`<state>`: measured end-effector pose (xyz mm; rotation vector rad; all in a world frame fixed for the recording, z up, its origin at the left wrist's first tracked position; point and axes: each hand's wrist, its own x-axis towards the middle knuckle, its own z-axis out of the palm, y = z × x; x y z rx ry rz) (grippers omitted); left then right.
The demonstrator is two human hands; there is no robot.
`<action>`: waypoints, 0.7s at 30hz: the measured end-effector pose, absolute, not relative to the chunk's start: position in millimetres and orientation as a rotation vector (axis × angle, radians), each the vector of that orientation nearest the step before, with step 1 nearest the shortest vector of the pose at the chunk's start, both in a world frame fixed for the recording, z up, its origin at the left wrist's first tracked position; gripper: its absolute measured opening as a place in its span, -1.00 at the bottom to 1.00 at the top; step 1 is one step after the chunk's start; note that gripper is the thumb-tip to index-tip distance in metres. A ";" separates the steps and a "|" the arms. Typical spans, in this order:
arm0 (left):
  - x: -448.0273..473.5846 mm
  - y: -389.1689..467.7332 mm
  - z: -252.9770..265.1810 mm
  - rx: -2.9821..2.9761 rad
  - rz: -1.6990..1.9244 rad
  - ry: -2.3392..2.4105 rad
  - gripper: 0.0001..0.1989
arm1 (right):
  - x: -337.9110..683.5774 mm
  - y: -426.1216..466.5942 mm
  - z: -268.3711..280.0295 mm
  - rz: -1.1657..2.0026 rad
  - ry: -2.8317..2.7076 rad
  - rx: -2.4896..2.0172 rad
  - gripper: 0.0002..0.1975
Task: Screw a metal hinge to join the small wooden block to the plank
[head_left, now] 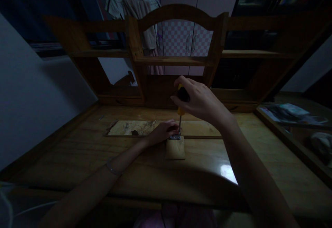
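Note:
My right hand is closed around the yellow and black handle of a screwdriver, which stands almost upright. Its tip meets the metal hinge at the hinge's right end; the screw there is too small to make out. That hinge lies across the top edge of a small square wood block, up against a long wooden board with a worn, stained left part. My left hand rests on the board beside the screwdriver tip, fingers curled close to the shaft; what they pinch, if anything, is hidden.
Under everything is a wooden desk top. A wooden shelf unit rises along its back. To the right, a lower shelf holds papers and plastic bags. Clothes on a hanger hang behind; a white cable is at lower left.

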<state>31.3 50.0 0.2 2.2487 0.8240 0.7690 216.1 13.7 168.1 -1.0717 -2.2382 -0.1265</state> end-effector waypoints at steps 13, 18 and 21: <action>30.4 52.8 -4.3 2.222 0.775 0.809 -0.87 | 216.2 13.0 168.9 -0.161 -2.212 -1.071 -0.77; 30.3 53.0 -2.8 2.262 0.749 0.842 -0.87 | 218.4 12.5 170.6 -0.104 -2.239 -0.983 -0.70; 30.9 52.1 0.1 2.293 0.735 0.856 -0.87 | 217.9 9.0 171.9 -0.115 -2.249 -0.999 -0.71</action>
